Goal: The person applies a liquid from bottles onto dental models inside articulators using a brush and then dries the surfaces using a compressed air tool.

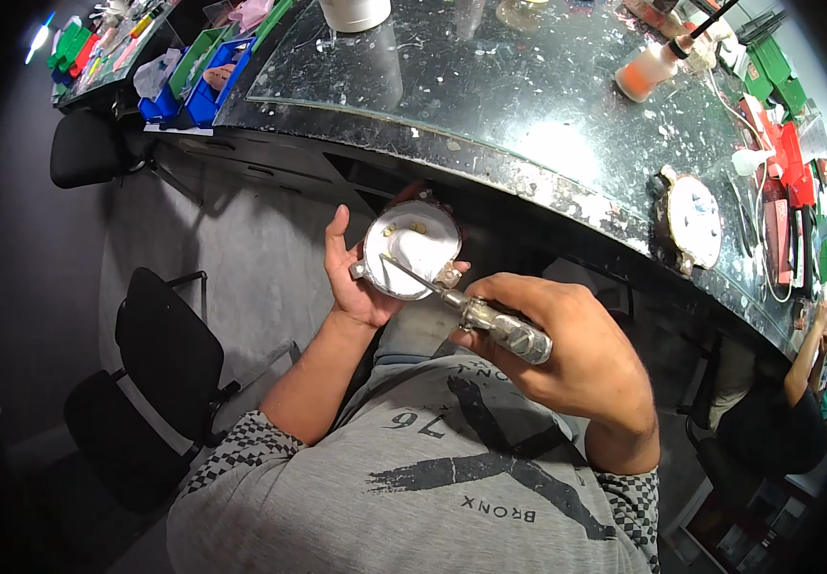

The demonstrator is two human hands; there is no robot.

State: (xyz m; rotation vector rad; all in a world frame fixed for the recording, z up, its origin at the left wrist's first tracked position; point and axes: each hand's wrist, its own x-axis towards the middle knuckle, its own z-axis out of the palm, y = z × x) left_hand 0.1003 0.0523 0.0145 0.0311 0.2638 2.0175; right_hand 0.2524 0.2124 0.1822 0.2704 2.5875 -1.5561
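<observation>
A round metal flask filled with white plaster (pixel 423 251) rests in my left hand (pixel 367 298), just off the bench's front edge. My fingers support it from below and the thumb stands out beside it. Small yellowish pieces show in the plaster. My right hand (pixel 576 349) is wrapped round a silvery metal hand tool with a slim pointed tip (pixel 507 330), its shaft reaching leftward over the flask. The tip appears to meet the plaster near the flask's left side. The undersides of my left fingers are mostly hidden by the flask.
The dark, plaster-spotted bench (pixel 471 100) runs across the front. A second plaster-filled flask (pixel 695 225) sits at its right edge. Beyond are a bottle of orange liquid (pixel 638 78), red boxes (pixel 792 158) and blue bins (pixel 210 91). A black chair (pixel 169 354) stands left; another person (pixel 772 426) sits right.
</observation>
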